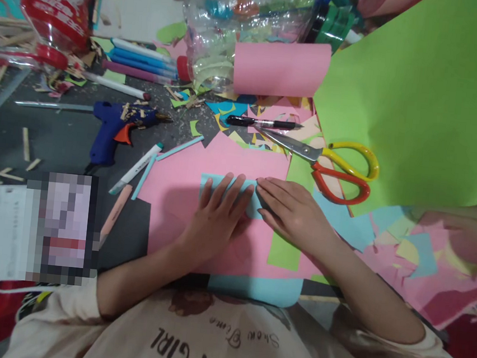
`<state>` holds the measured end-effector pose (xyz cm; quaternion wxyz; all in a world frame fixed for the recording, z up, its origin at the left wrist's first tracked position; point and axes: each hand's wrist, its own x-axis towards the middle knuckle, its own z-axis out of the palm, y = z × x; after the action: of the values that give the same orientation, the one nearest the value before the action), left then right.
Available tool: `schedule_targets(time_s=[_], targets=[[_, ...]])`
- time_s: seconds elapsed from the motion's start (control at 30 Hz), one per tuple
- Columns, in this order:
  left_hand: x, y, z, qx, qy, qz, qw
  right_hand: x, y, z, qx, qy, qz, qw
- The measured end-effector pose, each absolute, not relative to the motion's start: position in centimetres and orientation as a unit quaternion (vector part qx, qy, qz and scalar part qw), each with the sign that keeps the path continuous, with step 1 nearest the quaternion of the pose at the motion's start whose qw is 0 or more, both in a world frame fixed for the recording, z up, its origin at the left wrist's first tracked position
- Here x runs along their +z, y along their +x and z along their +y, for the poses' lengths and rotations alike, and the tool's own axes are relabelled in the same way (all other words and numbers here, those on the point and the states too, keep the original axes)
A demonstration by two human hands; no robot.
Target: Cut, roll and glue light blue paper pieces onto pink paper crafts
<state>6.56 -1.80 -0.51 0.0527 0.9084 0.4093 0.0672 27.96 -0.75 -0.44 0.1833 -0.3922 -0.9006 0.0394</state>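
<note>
Cream T-shirt with dark printed lettering (213, 351), worn by the person, fills the near foreground. Beyond it, a pink paper sheet (173, 201) lies on the dark grey bench (59, 153) and carries a small light-blue piece of paper (256, 206). This piece lies directly under the fingers of the left hand (219, 205), which is palm down, its fingers extended and spread across the paper. From the opposite side, the right hand (290, 209) lies flat with fingers straight and close together, its fingertips at the right end of the piece; neither hand is curled into a grip. Right of and beyond the hands, metal scissors with yellow and red handles (311, 151) rest near a black pen (264, 123). Farther off lies a curled pink paper tube (280, 67). At left, well apart from the hands, is a blue glue gun with an orange trigger (109, 127); between them, a white marker with a green cap (138, 167) lies obliquely.
</note>
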Motion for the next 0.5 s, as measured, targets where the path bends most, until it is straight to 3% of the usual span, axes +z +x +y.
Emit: schedule_targets(time_s=[0.5], targets=[[-0.48,6.62,-2.04,0.048,0.909,0.41,0.056,-0.61,28.01,-0.67,0.062,-0.396,-0.901,0.169]])
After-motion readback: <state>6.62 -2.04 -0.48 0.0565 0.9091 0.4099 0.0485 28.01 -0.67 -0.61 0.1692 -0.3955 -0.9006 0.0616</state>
